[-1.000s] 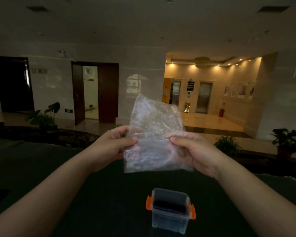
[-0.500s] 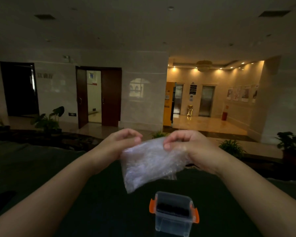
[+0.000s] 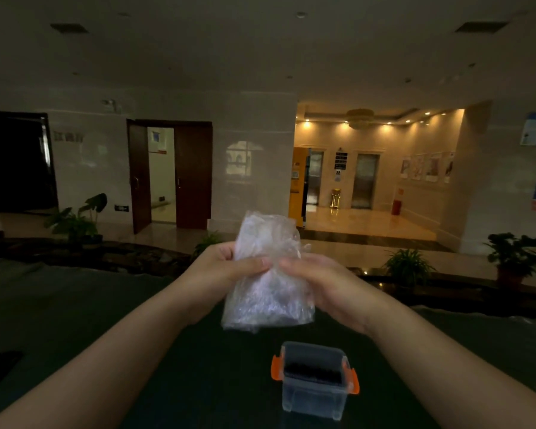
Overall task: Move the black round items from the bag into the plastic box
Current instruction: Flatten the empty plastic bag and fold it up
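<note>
A clear, crinkled plastic bag (image 3: 266, 292) is held upright in front of me, above the table. My left hand (image 3: 220, 270) pinches its left side with thumb and fingers. My right hand (image 3: 322, 283) grips its right side, thumb across the front. No dark items show inside the bag. Below it, near the front of the dark table (image 3: 75, 320), stands a small clear plastic box (image 3: 314, 394) with orange side clips, its lid off. A dark mass of black items (image 3: 313, 371) lies inside the box.
A dark flat object (image 3: 0, 365) lies at the table's left edge. Beyond the table are potted plants (image 3: 409, 267), a dim lobby with brown doors (image 3: 192, 174) and a lit lift hall.
The bag was spread flat, then bunched low and sideways between both hands. Now it stands upright again, narrower, with the hands close together on it. The view has tilted slightly.
</note>
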A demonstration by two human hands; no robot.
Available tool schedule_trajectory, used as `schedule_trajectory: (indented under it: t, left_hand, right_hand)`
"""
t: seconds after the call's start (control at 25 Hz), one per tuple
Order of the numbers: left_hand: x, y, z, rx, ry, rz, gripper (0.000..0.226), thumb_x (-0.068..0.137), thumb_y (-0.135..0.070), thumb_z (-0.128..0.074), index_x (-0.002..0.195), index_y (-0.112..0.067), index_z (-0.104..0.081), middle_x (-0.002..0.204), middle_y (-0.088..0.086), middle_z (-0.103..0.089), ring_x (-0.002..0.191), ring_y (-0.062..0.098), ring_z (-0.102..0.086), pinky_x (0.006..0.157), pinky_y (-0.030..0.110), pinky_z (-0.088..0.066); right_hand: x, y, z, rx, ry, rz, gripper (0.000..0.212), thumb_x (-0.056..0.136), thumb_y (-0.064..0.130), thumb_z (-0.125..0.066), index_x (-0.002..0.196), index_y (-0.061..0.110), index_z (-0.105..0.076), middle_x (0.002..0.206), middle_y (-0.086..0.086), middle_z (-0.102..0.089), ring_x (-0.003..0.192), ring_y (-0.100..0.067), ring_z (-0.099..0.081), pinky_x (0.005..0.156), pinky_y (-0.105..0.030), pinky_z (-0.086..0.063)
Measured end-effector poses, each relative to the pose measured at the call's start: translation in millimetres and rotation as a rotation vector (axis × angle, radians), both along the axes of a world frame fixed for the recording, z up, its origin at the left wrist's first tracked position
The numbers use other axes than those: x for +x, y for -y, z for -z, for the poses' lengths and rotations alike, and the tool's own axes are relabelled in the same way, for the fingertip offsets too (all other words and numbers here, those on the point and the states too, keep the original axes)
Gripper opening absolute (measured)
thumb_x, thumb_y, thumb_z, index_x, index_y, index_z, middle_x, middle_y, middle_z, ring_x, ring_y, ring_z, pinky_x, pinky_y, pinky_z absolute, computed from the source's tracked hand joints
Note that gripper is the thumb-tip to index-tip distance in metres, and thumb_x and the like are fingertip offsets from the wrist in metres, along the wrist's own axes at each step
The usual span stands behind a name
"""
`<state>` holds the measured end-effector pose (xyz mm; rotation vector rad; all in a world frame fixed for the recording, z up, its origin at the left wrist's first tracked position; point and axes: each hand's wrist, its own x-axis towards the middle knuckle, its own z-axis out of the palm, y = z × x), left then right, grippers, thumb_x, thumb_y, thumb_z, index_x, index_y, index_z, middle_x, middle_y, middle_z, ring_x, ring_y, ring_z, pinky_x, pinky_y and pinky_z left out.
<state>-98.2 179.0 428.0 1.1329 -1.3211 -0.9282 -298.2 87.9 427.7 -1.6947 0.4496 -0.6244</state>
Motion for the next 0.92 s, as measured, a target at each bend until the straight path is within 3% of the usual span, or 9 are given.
schedule_trajectory:
  t: [0.08, 0.2, 0.32, 0.52, 0.6, 0.68, 0.76, 0.84, 0.92]
  left_hand:
    - [-0.7, 3.4, 4.2, 0.012, 0.027, 0.025, 0.041, 0.085, -0.026, -0.075, 0.123, -0.012, -0.067, 0.112, 0.012, -0.077, 0.102, 0.03, -0.075, 0.082, 0.042, -0.062]
    - [0.0, 9.4, 11.1, 0.03, -0.008, 0.155, 0.036, 0.093, -0.026, -0.068, 0.129, -0.02, -0.064, 0.119, 0.012, -0.075, 0.109, 0.031, -0.073, 0.086, 0.043, -0.062]
    - [-7.7, 20.4, 21.0, 0.035, -0.083, 0.249, 0.03, 0.098, -0.019, -0.06, 0.126, -0.028, -0.067, 0.122, 0.008, -0.074, 0.112, 0.029, -0.071, 0.085, 0.041, -0.062]
    - [-45.8, 50.4, 43.3, 0.059, -0.141, 0.372, 0.028, 0.096, -0.021, -0.048, 0.095, -0.006, -0.072, 0.103, 0.014, -0.075, 0.099, 0.03, -0.072, 0.082, 0.04, -0.061]
    - [-72.7, 57.1, 48.0, 0.05, -0.087, 0.457, 0.032, 0.093, -0.037, -0.053, 0.087, -0.012, -0.072, 0.092, 0.01, -0.073, 0.087, 0.025, -0.072, 0.074, 0.038, -0.06]
    - [-100.9, 65.0, 59.2, -0.001, 0.107, 0.493, 0.018, 0.081, -0.036, -0.075, 0.087, -0.019, -0.074, 0.093, 0.011, -0.073, 0.085, 0.026, -0.074, 0.074, 0.043, -0.06]
    - [-130.4, 71.3, 73.8, -0.033, 0.22, 0.545, 0.022, 0.076, -0.017, -0.086, 0.091, -0.02, -0.071, 0.096, 0.016, -0.071, 0.081, 0.027, -0.073, 0.07, 0.049, -0.06]
    - [-162.2, 77.4, 91.6, -0.02, 0.193, 0.645, 0.028, 0.077, -0.002, -0.084, 0.087, -0.025, -0.071, 0.09, 0.007, -0.071, 0.078, 0.02, -0.073, 0.065, 0.036, -0.059]
    - [-192.6, 82.8, 111.8, -0.011, 0.188, 0.72, 0.035, 0.077, 0.001, -0.082, 0.087, -0.03, -0.071, 0.092, -0.002, -0.073, 0.086, 0.02, -0.074, 0.069, 0.031, -0.059]
  right_hand:
    - [0.4, -7.0, 10.3, 0.045, 0.021, 0.092, 0.025, 0.091, 0.035, -0.075, 0.113, 0.024, -0.076, 0.111, -0.004, -0.078, 0.103, -0.022, -0.075, 0.08, -0.033, -0.062]
    - [-10.8, -9.0, 22.0, 0.156, 0.107, 0.204, 0.024, 0.098, 0.022, -0.066, 0.12, 0.013, -0.071, 0.113, -0.011, -0.077, 0.105, -0.028, -0.074, 0.088, -0.042, -0.06]
    - [-32.0, -16.0, 30.5, 0.202, 0.196, 0.214, 0.026, 0.099, 0.014, -0.062, 0.123, 0.016, -0.071, 0.121, -0.015, -0.074, 0.112, -0.035, -0.07, 0.096, -0.052, -0.057]
    - [-84.6, -27.7, 51.4, 0.264, 0.315, 0.338, 0.031, 0.094, 0.019, -0.051, 0.1, 0.001, -0.076, 0.119, -0.025, -0.071, 0.108, -0.037, -0.069, 0.088, -0.047, -0.058]
    - [-109.9, -35.8, 59.0, 0.241, 0.305, 0.4, 0.03, 0.093, 0.028, -0.054, 0.091, 0.005, -0.072, 0.112, -0.021, -0.072, 0.103, -0.035, -0.069, 0.086, -0.047, -0.058]
    - [-136.4, -43.4, 67.1, 0.167, 0.197, 0.504, 0.012, 0.09, 0.025, -0.069, 0.089, 0.013, -0.066, 0.098, -0.01, -0.073, 0.092, -0.028, -0.069, 0.077, -0.039, -0.058]
    - [-163.4, -53.4, 78.1, 0.138, 0.151, 0.631, 0.026, 0.08, 0.011, -0.08, 0.098, 0.015, -0.061, 0.099, -0.009, -0.07, 0.091, -0.029, -0.069, 0.075, -0.039, -0.057]
    - [-197.0, -68.6, 93.9, 0.218, 0.164, 0.732, 0.045, 0.079, 0.009, -0.081, 0.12, 0.01, -0.062, 0.117, -0.014, -0.07, 0.105, -0.033, -0.071, 0.086, -0.043, -0.058]
    - [-228.1, -89.6, 112.2, 0.313, 0.153, 0.724, 0.045, 0.088, 0.016, -0.076, 0.131, 0.008, -0.064, 0.13, -0.018, -0.068, 0.119, -0.034, -0.066, 0.097, -0.046, -0.055]
